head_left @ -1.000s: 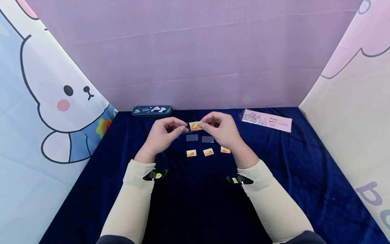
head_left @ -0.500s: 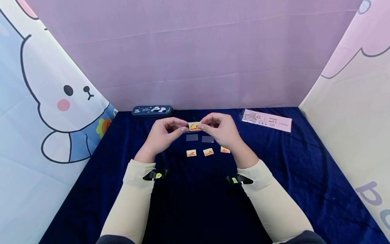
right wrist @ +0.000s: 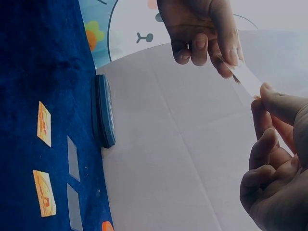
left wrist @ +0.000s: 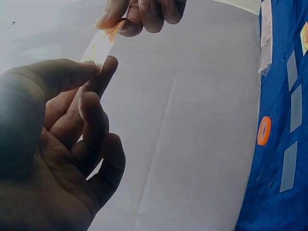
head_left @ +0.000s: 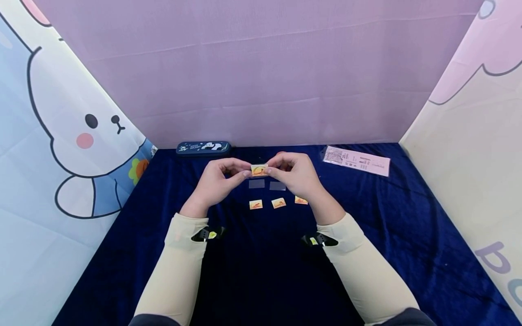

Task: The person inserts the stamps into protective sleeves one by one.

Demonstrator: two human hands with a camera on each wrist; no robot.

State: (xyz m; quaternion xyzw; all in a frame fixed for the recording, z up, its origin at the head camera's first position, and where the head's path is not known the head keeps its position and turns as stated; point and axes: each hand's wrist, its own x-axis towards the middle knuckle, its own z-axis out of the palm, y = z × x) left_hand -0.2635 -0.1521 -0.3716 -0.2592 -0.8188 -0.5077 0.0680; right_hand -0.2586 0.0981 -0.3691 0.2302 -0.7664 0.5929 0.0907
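In the head view, my left hand and right hand are raised above the table, facing each other. Between them is a small yellow-orange stamp, with a clear plastic sleeve around it. My left thumb and forefinger pinch the sleeve at one end. At the other end my right thumb and fingers pinch the stamp; whether they also grip the sleeve is hard to tell. Nearer me, a row of similar stamps lies flat: one left, one middle, one right, partly covered by my right wrist.
Clear sleeves lie on the dark blue cloth beyond the stamps. A panda-print pencil case stands back left, a pink printed packet back right. An orange ring is near the back. Fabric walls enclose the table.
The stamp has shifted left, toward my left fingers, and sits farther along the clear sleeve. My right hand has moved slightly left with it; the left hand has stayed nearly still.
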